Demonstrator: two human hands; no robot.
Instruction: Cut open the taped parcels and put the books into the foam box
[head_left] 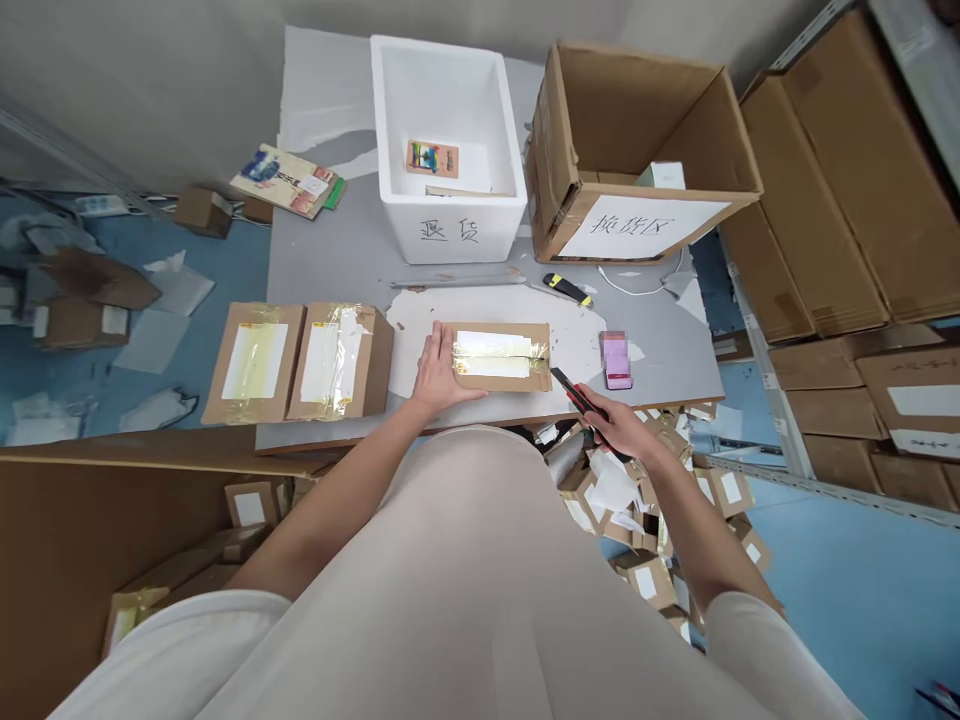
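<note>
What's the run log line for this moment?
left hand: against taped box | right hand: holds red-black cutter, tip at box's right end | white bin: beyond box

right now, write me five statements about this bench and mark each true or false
1. The right hand holds a red-and-black box cutter. True.
2. The left hand is clear of the small, taped brown cardboard carton. False: it touches the carton's left end.
3. A rectangular white foam bin stands left of the large, open brown cardboard box. True.
4. A black-and-yellow plastic-handled knife lies inside the bin. False: it lies on the grey table.
5. The bin's front bears handwriting. True.
</note>
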